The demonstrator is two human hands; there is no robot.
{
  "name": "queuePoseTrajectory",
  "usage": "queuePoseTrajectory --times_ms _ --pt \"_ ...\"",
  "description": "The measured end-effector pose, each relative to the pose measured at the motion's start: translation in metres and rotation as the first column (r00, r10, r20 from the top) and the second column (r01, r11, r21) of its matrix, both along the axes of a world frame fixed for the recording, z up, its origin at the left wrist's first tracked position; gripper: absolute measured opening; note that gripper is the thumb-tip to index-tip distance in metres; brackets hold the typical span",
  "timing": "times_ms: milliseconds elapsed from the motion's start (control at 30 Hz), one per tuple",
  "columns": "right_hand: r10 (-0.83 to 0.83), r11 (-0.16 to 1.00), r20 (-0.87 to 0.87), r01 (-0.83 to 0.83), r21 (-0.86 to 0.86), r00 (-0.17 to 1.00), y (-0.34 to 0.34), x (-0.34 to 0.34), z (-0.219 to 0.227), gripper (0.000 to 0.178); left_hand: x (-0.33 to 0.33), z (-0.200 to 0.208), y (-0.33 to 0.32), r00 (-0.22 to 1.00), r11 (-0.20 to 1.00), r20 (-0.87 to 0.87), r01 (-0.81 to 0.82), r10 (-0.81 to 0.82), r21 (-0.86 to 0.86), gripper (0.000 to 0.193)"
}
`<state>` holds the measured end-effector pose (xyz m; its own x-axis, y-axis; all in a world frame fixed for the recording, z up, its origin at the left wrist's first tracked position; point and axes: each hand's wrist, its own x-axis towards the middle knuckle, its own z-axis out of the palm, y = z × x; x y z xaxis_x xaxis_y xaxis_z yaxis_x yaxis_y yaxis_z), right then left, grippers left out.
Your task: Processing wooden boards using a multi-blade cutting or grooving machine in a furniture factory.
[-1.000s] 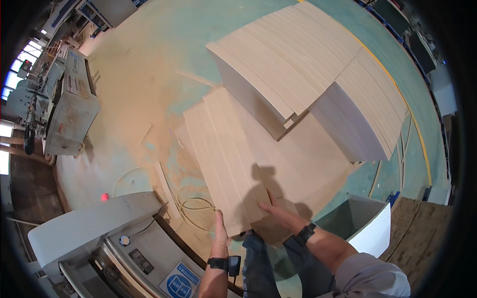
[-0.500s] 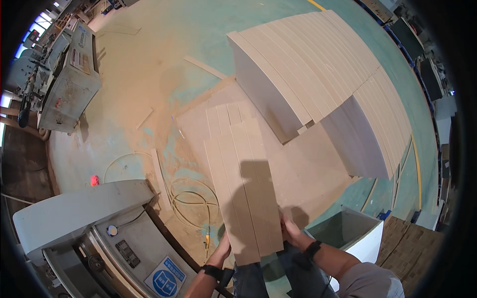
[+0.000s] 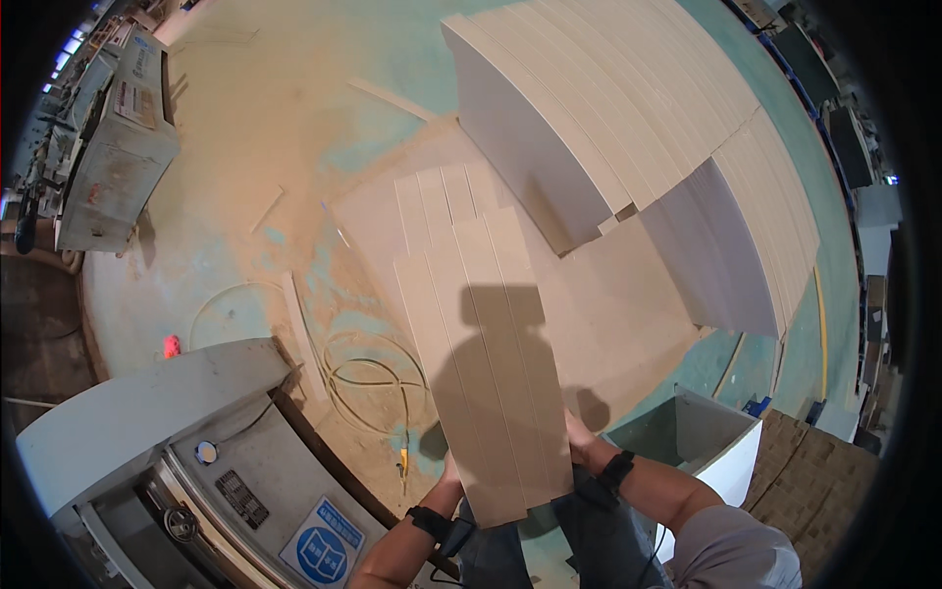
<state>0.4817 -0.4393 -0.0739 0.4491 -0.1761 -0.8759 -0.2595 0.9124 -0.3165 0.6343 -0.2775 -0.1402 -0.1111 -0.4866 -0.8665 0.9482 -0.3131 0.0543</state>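
Observation:
Several long beige boards (image 3: pixel 500 383), pressed side by side in a bundle, stretch away from me in the middle of the view. Their ends are stepped rather than flush. My left hand (image 3: pixel 450 477) grips the bundle's left side near its close end, and my right hand (image 3: pixel 583 438) clasps the right side slightly farther up. Most fingers of both hands are hidden by the boards. Past the bundle's far end, more beige boards (image 3: pixel 422 209) lie over a wide pale sheet (image 3: pixel 618 304) on the floor. A dark shadow falls across the bundle.
Large stacks of curved-looking panels (image 3: pixel 579 88) stand at the far right. Close by on the right is an open white bin (image 3: pixel 721 442). A grey machine (image 3: pixel 231 481) fills the lower left, beside a coiled yellow hose (image 3: pixel 368 378). Loose wood strips (image 3: pixel 392 100) lie on the dusty floor.
The view has shifted slightly, so the surroundings sit a little higher and farther left. Both hands still hold the bundle, its near end a little farther right in view.

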Motion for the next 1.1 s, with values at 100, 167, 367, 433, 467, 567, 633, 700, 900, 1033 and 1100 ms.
queuePoseTrajectory --times_ms 100,167,367,433,467,567,633,700,900,1033,1100 --pt "-0.030 0.994 -0.043 0.034 0.100 0.999 0.002 0.001 0.003 0.066 0.003 -0.001 0.005 0.997 0.996 -0.063 -0.036 0.032 -0.077 0.040" --pt "-0.009 0.997 -0.060 0.014 0.081 0.998 -0.004 0.003 0.004 0.067 0.007 0.008 0.001 0.996 0.996 0.022 0.090 -0.090 0.000 0.043" --pt "0.105 0.840 -0.243 -0.217 -0.498 0.964 -0.120 -0.002 0.003 0.044 -0.054 0.060 0.071 0.918 0.979 0.363 0.196 -0.163 -0.055 0.055" --pt "0.187 0.653 -0.162 -0.246 -0.716 0.969 -0.186 0.039 0.026 0.041 -0.106 0.069 0.089 0.961 0.996 0.264 0.090 -0.079 -0.030 0.049" --pt "0.249 0.607 -0.145 -0.271 -0.748 0.958 -0.211 0.074 0.046 0.041 -0.138 0.055 0.092 0.878 0.901 -0.226 -0.378 0.421 0.211 0.045" --pt "0.464 0.545 -0.107 -0.378 -0.748 0.879 -0.267 0.150 0.073 0.042 -0.184 0.047 0.042 0.750 0.785 -0.234 -0.588 0.619 0.194 0.045" --pt "0.579 0.525 -0.118 -0.480 -0.703 0.807 -0.281 0.189 0.065 0.044 -0.197 0.027 0.025 0.785 0.791 -0.125 -0.612 0.607 -0.004 0.051" --pt "0.794 0.374 -0.231 -0.751 -0.545 0.563 -0.280 0.214 0.047 0.046 -0.216 0.000 0.026 0.754 1.000 0.657 0.022 -0.016 -0.001 0.056" --pt "0.831 0.450 -0.158 -0.811 -0.375 0.534 -0.258 0.221 0.053 0.039 -0.247 -0.012 0.026 0.614 0.989 0.777 0.051 -0.139 0.137 0.048" --pt "0.871 0.386 -0.138 -0.832 -0.399 0.471 -0.256 0.207 0.046 0.036 -0.261 -0.003 0.016 0.642 0.994 0.760 0.031 -0.098 0.102 0.048" --pt "0.904 0.320 -0.083 -0.792 -0.520 0.419 -0.246 0.192 0.037 0.034 -0.262 0.003 0.017 0.654 0.995 0.751 0.040 -0.094 0.090 0.047"
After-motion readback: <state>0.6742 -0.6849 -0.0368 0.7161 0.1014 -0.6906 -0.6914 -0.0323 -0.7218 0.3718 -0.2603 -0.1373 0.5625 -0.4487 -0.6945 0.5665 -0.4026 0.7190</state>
